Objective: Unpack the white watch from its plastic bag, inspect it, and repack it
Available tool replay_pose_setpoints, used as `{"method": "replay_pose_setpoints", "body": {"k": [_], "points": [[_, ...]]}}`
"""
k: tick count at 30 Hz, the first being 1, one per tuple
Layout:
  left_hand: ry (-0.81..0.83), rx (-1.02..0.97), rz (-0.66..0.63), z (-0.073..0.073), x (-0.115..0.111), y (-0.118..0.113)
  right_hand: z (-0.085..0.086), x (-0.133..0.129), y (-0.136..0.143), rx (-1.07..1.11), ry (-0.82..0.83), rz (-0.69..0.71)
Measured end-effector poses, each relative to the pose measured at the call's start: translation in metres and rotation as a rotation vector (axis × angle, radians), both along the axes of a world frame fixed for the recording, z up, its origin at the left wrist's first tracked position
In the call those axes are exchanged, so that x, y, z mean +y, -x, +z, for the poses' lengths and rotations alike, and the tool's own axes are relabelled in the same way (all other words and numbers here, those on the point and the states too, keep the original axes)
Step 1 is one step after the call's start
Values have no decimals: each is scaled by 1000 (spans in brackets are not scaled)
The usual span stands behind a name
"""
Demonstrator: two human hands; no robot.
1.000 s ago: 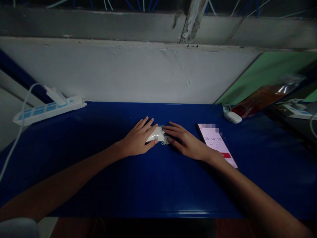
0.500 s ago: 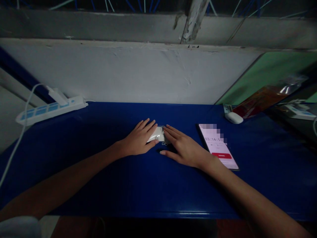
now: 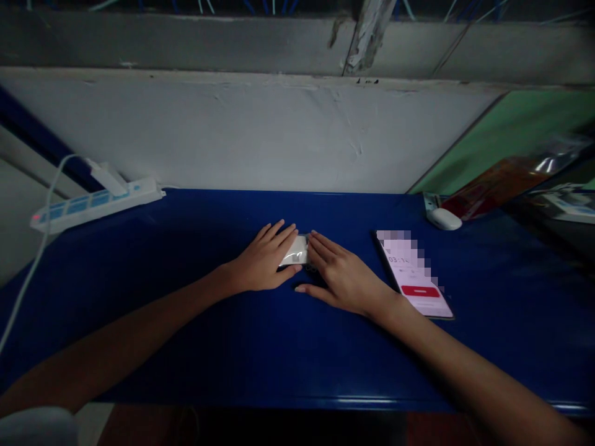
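Observation:
A small white packet with a shiny, clear plastic cover [image 3: 296, 251] lies on the blue table [image 3: 260, 347] between my two hands. My left hand [image 3: 264, 259] rests flat over its left part, fingers stretched out and the thumb along its near edge. Lying on the packet's right end are the fingers of my right hand [image 3: 337, 269], outstretched, with the thumb apart on the near side. Much of the packet is hidden beneath both hands, so I cannot tell what is inside. A small chain-like bit at its near right corner is mostly covered by my right fingers.
Right of my right hand lies a phone [image 3: 416, 275] with a lit screen. Farther back are a white mouse [image 3: 444, 218] and a clear plastic bag with reddish-brown contents [image 3: 493, 186]. A power strip [image 3: 97, 204] with a plugged-in charger and white cable sits at back left.
My right fingers have slid slightly over the packet's right end, covering more of the chain-like bit. My left hand stays on the packet. The view has shifted a little.

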State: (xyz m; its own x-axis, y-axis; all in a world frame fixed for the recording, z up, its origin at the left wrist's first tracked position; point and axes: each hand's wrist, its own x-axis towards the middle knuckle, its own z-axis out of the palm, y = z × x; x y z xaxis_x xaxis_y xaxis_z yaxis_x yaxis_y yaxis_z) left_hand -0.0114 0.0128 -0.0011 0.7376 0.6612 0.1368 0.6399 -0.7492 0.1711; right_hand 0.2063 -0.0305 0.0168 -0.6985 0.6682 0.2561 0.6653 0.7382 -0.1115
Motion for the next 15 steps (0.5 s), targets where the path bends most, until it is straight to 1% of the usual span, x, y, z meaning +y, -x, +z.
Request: {"method": "replay_pose_setpoints", "body": {"k": [6, 10, 15], "points": [[-2, -46, 4, -5, 1, 2, 0, 10, -14, 115, 76, -36], [17, -134, -89, -8, 1, 3, 2, 16, -26, 182, 96, -57], [39, -249, -185, -3, -1, 5, 7, 20, -32, 309, 95, -48]]}}
